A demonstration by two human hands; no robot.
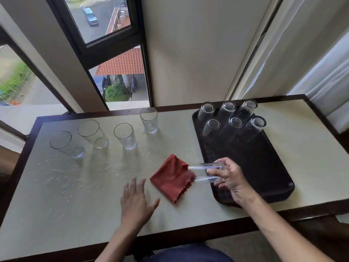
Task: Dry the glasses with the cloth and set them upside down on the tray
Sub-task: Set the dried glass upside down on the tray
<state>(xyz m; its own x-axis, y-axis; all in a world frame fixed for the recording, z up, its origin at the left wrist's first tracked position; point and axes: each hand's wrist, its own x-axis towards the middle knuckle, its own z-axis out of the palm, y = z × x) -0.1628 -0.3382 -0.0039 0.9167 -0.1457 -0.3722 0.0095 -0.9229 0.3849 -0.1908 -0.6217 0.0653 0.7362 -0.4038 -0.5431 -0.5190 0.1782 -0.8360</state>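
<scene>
Table (75,195): pale top, dark rim, wet streaks on the half well left of the tray.

Tray (264,167): black, on the table's right half. The near half is bare.

Six glasses (232,127) stand mouth-down at the tray's far end in two rows of three. Those look done.

Four upright glasses (125,136) stand in a loose row well left of the tray, toward the table's far edge. Still to dry, by the look of it.

Cloth (172,179): red, rumpled, flat on the table just left of the tray.

Left grip (135,199): fingers spread and straight, holds nothing. It is over the table just beyond the cloth, on the side away from the tray.

Right grip (232,178): over the tray's left edge, fingers and thumb curled round the base end of the seventh glass (204,173).

That glass lies on its side in the air, mouth pointing away from the tray and over the cloth's near corner. Contact with the cloth can't be told.

Step, as a judgement: glass seven, between wipe and placement. With the cloth down and the glass at the tray edge, placement seems likelier.

Next move needs the wrist rolled so the mouth faces down, then the glass set on the bare tray nearer than the second row, clear of its neighbours. If it's still wet, the left grip takes the cloth first.
</scene>
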